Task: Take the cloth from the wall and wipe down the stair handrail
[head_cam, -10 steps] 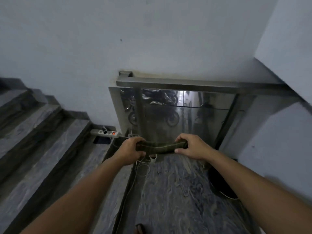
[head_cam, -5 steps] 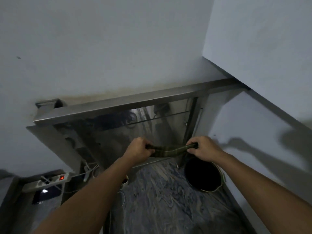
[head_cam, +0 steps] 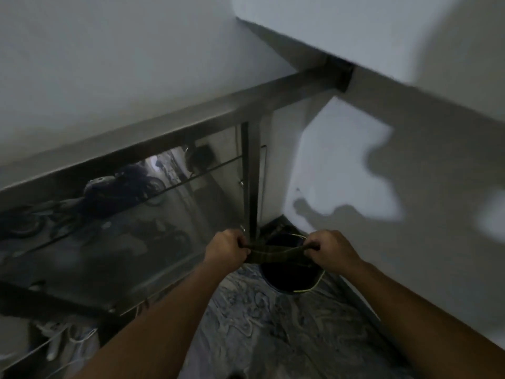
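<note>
A dark olive cloth (head_cam: 276, 254) is stretched as a narrow band between both fists, low in the middle of the view. My left hand (head_cam: 226, 248) grips its left end and my right hand (head_cam: 332, 250) grips its right end. The cloth hangs over a black bucket (head_cam: 292, 277). The metal stair handrail (head_cam: 175, 124) runs diagonally above and behind the hands, from lower left up to the wall at upper right, and the cloth is apart from it.
A glass panel (head_cam: 109, 220) under the rail reflects motorcycles. A dark metal post (head_cam: 252, 181) stands just behind the hands. White walls close in on the right and above. The marbled stone floor (head_cam: 259, 324) lies below, with white cables (head_cam: 71, 340) at lower left.
The view has swung right and tilted, so the stairs and power strip have left the frame. Both hands, still holding the cloth taut, now sit over the black bucket in the corner.
</note>
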`<action>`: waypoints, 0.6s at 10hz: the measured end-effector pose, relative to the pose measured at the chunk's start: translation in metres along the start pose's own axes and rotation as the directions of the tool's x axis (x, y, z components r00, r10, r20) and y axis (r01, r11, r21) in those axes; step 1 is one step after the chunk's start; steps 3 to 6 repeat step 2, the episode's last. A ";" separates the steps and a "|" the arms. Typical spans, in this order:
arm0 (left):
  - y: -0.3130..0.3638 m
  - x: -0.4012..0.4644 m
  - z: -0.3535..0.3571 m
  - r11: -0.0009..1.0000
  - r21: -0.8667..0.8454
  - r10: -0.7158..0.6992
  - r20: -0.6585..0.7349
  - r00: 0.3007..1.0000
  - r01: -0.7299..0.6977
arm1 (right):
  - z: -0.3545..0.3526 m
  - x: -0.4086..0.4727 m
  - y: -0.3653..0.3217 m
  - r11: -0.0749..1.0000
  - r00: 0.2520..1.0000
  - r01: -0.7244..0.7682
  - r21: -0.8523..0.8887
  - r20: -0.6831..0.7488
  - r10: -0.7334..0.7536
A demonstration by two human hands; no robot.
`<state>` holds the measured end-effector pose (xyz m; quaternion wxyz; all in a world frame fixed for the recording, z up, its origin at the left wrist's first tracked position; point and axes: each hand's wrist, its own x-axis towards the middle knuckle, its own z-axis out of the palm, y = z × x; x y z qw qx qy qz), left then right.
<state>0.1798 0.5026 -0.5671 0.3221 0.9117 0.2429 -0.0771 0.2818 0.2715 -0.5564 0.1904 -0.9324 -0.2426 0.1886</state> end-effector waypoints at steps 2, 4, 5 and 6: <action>-0.052 0.095 0.147 0.999 0.017 0.028 0.020 0.999 -0.028 | 0.127 0.060 0.092 0.993 0.984 -0.120 0.002 -0.130 0.120; -0.052 0.095 0.147 0.999 0.017 0.028 0.020 0.999 -0.028 | 0.127 0.060 0.092 0.993 0.984 -0.120 0.002 -0.130 0.120; -0.052 0.095 0.147 0.999 0.017 0.028 0.020 0.999 -0.028 | 0.127 0.060 0.092 0.993 0.984 -0.120 0.002 -0.130 0.120; -0.052 0.095 0.147 0.999 0.017 0.028 0.020 0.999 -0.028 | 0.127 0.060 0.092 0.993 0.984 -0.120 0.002 -0.130 0.120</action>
